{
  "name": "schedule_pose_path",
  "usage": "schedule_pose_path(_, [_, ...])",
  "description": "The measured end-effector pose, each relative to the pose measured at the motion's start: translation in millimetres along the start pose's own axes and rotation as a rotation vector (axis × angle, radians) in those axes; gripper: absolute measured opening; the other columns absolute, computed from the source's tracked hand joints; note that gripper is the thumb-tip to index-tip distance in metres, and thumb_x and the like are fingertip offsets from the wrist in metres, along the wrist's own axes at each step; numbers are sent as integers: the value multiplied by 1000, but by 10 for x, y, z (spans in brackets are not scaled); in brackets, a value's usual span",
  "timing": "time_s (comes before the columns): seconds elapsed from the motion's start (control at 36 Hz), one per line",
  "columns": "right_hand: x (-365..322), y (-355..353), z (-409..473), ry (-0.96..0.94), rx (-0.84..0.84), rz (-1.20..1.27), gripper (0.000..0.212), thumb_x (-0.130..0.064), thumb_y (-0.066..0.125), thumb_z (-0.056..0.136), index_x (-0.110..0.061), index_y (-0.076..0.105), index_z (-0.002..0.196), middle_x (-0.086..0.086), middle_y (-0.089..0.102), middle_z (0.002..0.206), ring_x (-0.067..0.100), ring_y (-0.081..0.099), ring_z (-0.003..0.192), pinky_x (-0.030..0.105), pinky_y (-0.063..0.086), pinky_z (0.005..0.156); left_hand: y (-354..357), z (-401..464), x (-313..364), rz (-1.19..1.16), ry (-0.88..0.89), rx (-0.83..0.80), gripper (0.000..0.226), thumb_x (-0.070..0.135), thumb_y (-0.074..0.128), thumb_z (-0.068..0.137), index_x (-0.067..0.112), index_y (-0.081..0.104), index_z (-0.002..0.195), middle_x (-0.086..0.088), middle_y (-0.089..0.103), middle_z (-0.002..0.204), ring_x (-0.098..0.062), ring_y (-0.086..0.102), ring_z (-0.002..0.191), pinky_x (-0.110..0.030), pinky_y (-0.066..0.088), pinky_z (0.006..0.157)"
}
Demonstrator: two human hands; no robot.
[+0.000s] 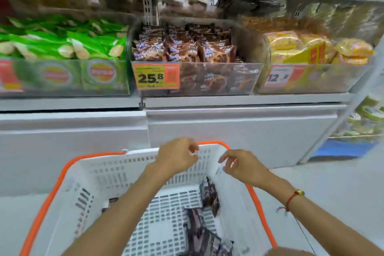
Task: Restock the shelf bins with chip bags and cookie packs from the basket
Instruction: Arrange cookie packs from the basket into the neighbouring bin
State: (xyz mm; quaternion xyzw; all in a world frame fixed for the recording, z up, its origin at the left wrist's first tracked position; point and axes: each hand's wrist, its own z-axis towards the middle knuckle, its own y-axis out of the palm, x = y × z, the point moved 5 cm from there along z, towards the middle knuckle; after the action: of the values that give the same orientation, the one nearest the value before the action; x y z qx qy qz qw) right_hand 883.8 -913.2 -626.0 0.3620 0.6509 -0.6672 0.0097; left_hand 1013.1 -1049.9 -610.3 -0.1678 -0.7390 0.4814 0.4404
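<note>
A white basket (87, 174) with an orange rim stands below the shelf. Dark brown cookie packs (209, 195) lie on its floor, one leaning on the right wall. My left hand (176, 156) hovers over the basket's far rim, its fingers loosely curled around nothing. My right hand (243, 167) hangs beside it over the far right corner, also empty with fingers relaxed. On the shelf above, the middle clear bin (239, 77) holds brown cookie packs (182, 45). The left bin (68, 77) is full of green chip bags (62, 41).
A right bin (324, 78) holds yellow packs. Price tags hang on the bin fronts. A grey shelf base (239, 129) stands behind the basket. Another rack with goods (365, 118) is at the far right, over grey floor.
</note>
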Motion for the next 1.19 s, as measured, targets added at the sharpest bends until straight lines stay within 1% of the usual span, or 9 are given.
schedule_pose_path(0.14, [158,787,-39,53,-283,-85,21,-13,56,86,-22,68,101,2,67,105,20,63,95,30,49,80,839,-112,-523,5,-100,-315,28,32,58,91,28,64,118,8,62,122,-17,58,112,-32,46,95])
schedule_pose_path(0.28, [344,1552,-59,111,-591,-206,38,-8,51,92,-13,55,129,5,56,127,25,59,107,33,50,87,1732,-213,-861,-98,-209,-548,14,28,54,95,20,62,104,-5,57,107,-20,55,90,-33,49,90])
schedule_pose_path(0.36, [446,1880,-100,173,-708,-259,41,-11,52,93,-6,47,133,13,56,129,30,58,112,39,51,93,2107,-260,-1003,-213,-343,-539,23,31,45,100,12,55,111,3,52,83,-10,47,68,-22,40,64])
schedule_pose_path(0.5, [534,2220,-31,250,-738,-217,19,-10,46,94,-8,47,113,12,57,107,29,61,95,27,43,62,2425,-275,-1088,-460,-562,-391,44,24,49,99,13,32,60,-1,30,54,-12,30,45,-24,27,46])
schedule_pose_path(0.61, [577,2371,15,291,-776,-101,60,-5,40,96,-10,19,151,13,32,150,11,48,78,17,38,56,2589,-216,-1130,-587,-632,-314,50,23,57,95,15,30,53,-1,26,50,-14,29,46,-27,26,53])
schedule_pose_path(0.72, [592,2402,67,355,-750,10,64,-11,56,92,-9,25,148,11,35,148,23,50,119,27,45,86,2619,-182,-1216,-621,-701,-283,52,25,59,94,15,33,49,-1,32,48,-15,33,45,-26,29,57])
schedule_pose_path(0.81, [543,2301,75,304,-748,15,82,-19,72,84,-13,24,149,7,28,154,25,32,139,32,31,110,2470,-171,-1186,-694,-786,-311,40,27,62,92,11,45,60,-1,42,53,-13,39,47,-23,36,53])
schedule_pose_path(1.06, [290,1547,322,65,-237,88,30,-21,69,81,-28,70,110,-3,63,100,13,59,88,25,47,78,1599,12,-916,-917,-764,-376,27,25,57,91,13,53,68,5,50,43,-6,39,36,-22,29,49])
schedule_pose_path(1.19, [37,807,373,54,-87,275,11,-20,68,88,-12,72,83,-12,63,62,3,59,60,17,42,60,1031,81,-613,-1022,-639,-228,30,35,46,98,13,61,84,2,66,86,-12,58,76,-26,42,70])
